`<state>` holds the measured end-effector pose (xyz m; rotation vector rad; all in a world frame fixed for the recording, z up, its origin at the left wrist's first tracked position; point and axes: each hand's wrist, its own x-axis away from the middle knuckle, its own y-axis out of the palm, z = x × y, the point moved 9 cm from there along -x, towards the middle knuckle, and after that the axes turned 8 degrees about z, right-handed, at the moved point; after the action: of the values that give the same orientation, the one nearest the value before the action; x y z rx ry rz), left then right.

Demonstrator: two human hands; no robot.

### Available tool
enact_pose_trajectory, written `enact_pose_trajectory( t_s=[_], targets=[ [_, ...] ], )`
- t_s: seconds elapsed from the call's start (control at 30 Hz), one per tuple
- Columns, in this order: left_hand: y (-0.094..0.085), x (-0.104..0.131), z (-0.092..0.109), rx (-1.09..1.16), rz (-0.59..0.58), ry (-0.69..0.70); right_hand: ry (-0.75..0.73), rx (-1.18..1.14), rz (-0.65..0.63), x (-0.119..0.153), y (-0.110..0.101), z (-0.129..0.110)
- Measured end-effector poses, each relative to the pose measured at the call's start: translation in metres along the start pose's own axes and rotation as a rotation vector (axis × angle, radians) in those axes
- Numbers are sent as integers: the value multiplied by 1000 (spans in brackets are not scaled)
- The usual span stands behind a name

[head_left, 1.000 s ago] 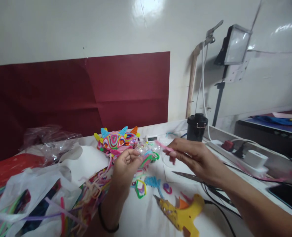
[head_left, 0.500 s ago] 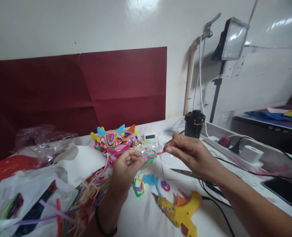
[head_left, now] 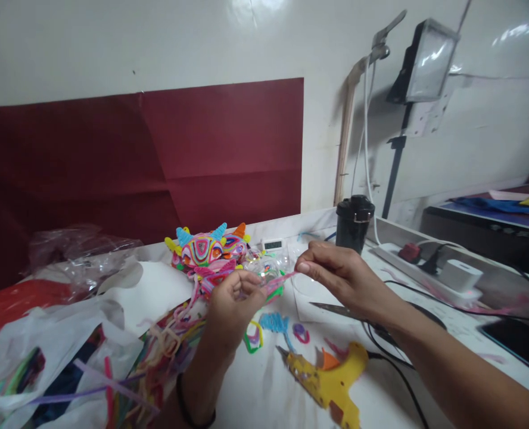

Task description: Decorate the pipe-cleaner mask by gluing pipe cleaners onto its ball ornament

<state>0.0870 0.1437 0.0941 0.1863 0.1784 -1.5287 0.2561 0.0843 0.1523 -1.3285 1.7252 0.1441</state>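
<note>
A pink pipe cleaner stretches between my two hands above the white table. My left hand is closed on one end, its fingers curled and thumb pressed. The thumb and forefinger of my right hand pinch the other end. Just beneath lie a blue coiled pipe cleaner piece, a green and yellow loop and a small purple and pink curl. Nearer to me rests a yellow glue gun. Scissors lie under my right forearm, their handles partly hidden.
Colourful pipe-cleaner figures stand at the back, beside a small digital display. A black cup, a power strip and a phone are on the right. Plastic bags and loose pipe cleaners cover the left.
The view has shifted slightly. Both hands keep their hold on the pink pipe cleaner, with little change in their positions.
</note>
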Motion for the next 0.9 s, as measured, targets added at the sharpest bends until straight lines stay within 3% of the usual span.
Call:
enact_pose_trajectory(
  t_s=[0.9],
  targets=[
    [3, 2, 1, 15, -15, 15, -114, 120, -14, 3, 3, -4]
  ],
)
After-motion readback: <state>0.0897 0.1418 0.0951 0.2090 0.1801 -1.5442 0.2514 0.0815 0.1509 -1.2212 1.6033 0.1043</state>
